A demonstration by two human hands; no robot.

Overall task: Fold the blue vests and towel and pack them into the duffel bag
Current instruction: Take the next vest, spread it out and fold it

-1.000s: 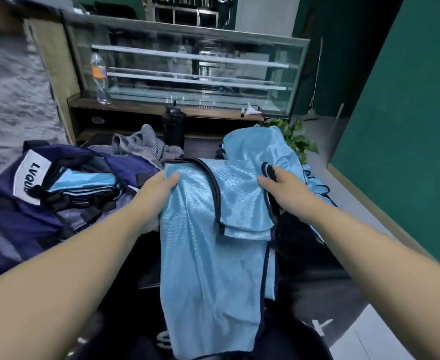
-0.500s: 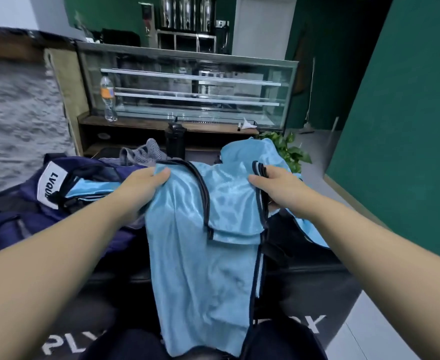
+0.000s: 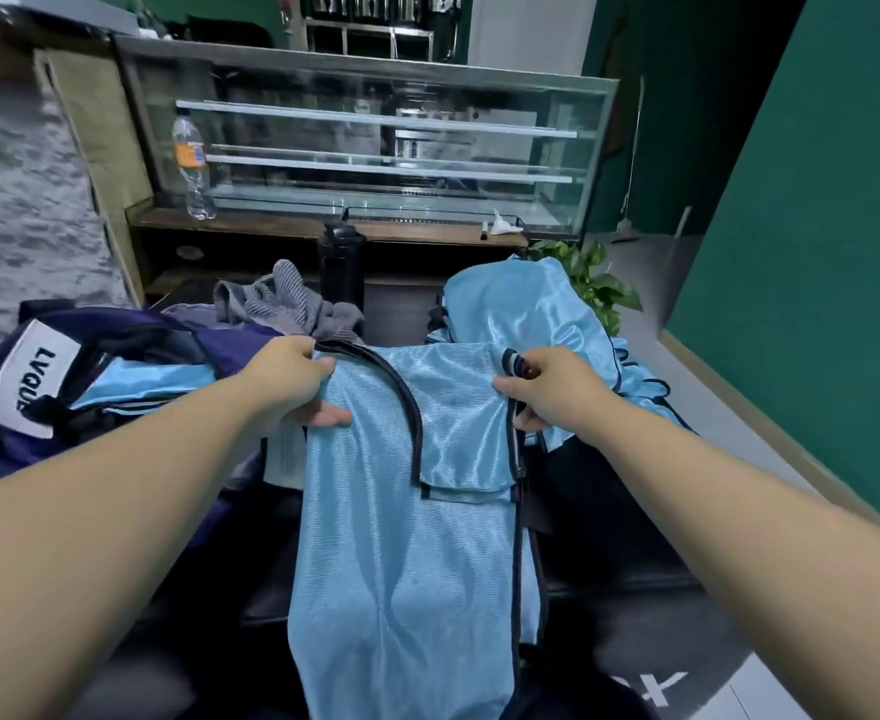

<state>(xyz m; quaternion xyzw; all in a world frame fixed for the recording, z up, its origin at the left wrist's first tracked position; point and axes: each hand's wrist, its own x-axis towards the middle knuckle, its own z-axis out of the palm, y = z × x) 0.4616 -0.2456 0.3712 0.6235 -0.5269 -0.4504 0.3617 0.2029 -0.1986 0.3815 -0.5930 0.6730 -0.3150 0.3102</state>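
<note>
Item: blue vest (image 3: 401,537), in hand. We hold it by its top corners, lengthwise toward us, its lower part draped over the near edge of the dark worktop (image 3: 609,517). One side is already folded over the middle, its black trim curving down the front.

Left hand (image 3: 292,387): fingers pinch the vest's top left corner, thumb on top. Right hand (image 3: 547,387): fingers curled round the top right corner and its bunched trim.

Done, as we judge it: blue cloth already lies in the open duffel (image 3: 131,356) at the worktop's left end, so at least one vest looks packed.

Left: this vest needs its cross fold and packing; a heap of vests (image 3: 521,319) waits unfolded at the far right corner; the grey towel (image 3: 282,304) lies crumpled at the far edge, just behind the duffel.

Change from earlier frames: both hands keep the same corners. The vest lies flatter and squarer between them, and a white label (image 3: 284,454) now shows under the left hand.
</note>
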